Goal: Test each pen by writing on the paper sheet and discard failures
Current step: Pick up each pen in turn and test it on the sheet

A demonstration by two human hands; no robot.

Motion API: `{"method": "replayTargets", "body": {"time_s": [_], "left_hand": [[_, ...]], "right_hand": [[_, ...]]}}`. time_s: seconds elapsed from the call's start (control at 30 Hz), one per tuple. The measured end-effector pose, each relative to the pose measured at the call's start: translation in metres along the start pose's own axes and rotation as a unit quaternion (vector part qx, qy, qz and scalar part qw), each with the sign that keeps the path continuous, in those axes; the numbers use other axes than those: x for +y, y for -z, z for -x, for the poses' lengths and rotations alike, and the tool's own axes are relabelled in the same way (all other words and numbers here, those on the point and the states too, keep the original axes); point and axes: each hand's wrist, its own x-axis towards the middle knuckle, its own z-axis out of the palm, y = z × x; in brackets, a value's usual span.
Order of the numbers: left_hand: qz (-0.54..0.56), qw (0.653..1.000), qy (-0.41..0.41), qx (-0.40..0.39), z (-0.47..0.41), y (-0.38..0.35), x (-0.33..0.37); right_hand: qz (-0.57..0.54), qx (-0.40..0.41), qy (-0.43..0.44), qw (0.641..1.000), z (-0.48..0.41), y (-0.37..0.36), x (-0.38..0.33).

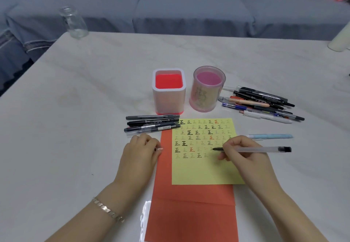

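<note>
The right hand (244,152) pinches a clear pen (253,149) between the thumb and the first fingers. The dark tip of the pen touches the yellow paper sheet (204,171), at the end of the sixth row of small written marks. The back end of the pen carries a black cap and points away to the right of this hand.

The left hand (140,152) rests on the tabletop (75,94) with its fingers curled. Its fingertips pinch a small clear piece (159,149), which is too small to say what it is. This hand lies at the left edge of an orange sheet (189,213), and the yellow sheet lies on top of that orange one, between the two hands. A metal bracelet (108,209) is on the left wrist.

Just beyond the left hand lie three dark pens (151,123), side by side. Just beyond the right hand lies a light blue pen (270,136). Farther beyond it, and more to the right, is a pile of pens (261,103). Beyond the paper, between the hands, stand a square white holder (168,98) with a red inside and a round pink holder (204,98).
</note>
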Motion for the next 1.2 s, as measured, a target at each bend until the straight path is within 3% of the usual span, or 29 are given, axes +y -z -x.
{"method": "replayTargets", "body": {"time_s": [0.1,0.17,0.23,0.3,0.4,0.77,1.07,1.2], "left_hand": [[0.159,0.983,0.089,-0.005,0.002,0.012,0.020],[0.359,0.917,0.173,-0.018,0.001,0.020,0.042],[0.483,0.853,0.196,-0.011,0.001,0.028,0.061],[0.539,0.822,0.183,-0.008,0.003,0.036,0.074],[0.567,0.809,0.159,-0.010,0.008,0.044,0.085],[0.548,0.823,0.145,-0.035,0.011,0.042,0.089],[0.451,0.884,0.082,-0.093,0.016,0.048,0.090],[0.371,0.921,-0.023,-0.119,0.016,0.049,0.089]], "right_hand": [[-0.070,-0.003,-0.005,0.998,0.002,-0.004,-0.002],[-0.129,-0.018,-0.014,0.991,0.005,-0.006,-0.004],[-0.167,-0.034,-0.021,0.985,0.008,-0.005,-0.007],[-0.197,-0.046,-0.018,0.979,0.012,-0.003,-0.011],[-0.236,-0.054,0.003,0.970,0.016,0.002,-0.018],[-0.180,-0.083,0.052,0.979,0.020,0.009,-0.018],[-0.132,-0.116,0.056,0.983,0.023,0.009,-0.023],[-0.164,-0.060,0.024,0.984,0.027,-0.001,-0.029]]}}
